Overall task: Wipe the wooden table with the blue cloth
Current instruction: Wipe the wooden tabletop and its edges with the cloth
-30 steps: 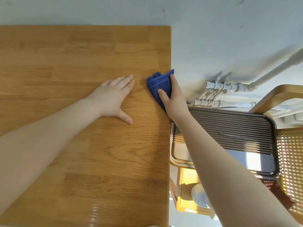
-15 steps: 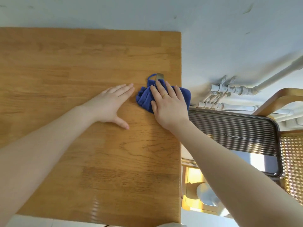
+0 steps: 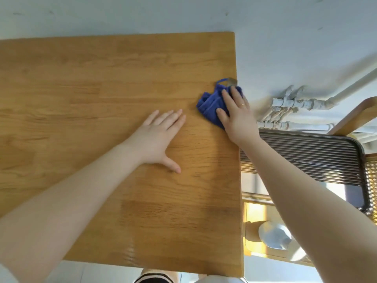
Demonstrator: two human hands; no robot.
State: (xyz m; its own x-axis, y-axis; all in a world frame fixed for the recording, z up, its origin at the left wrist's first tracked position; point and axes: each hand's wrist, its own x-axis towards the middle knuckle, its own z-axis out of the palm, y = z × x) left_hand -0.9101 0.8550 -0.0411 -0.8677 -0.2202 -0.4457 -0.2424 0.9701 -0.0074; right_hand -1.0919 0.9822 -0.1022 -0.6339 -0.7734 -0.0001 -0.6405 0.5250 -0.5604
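The wooden table [image 3: 102, 88] fills the left and middle of the head view. A bunched blue cloth [image 3: 210, 105] with a small loop and tag lies at the table's right edge. My right hand [image 3: 236, 117] presses flat on the cloth with straight fingers, a ring on one finger. My left hand [image 3: 161, 137] rests flat on the bare wood just left of the cloth, fingers straight and thumb spread.
To the right of the table stands a metal slatted tray [image 3: 318, 158] on a wooden chair [image 3: 355, 117] with a cane seat. White pipes [image 3: 295, 105] run along the wall. A pale round object [image 3: 273, 234] sits below the tray.
My right hand went from gripping the cloth at the table edge to pressing flat on it, slid it inward, then back toward the right edge. My left hand stayed put.
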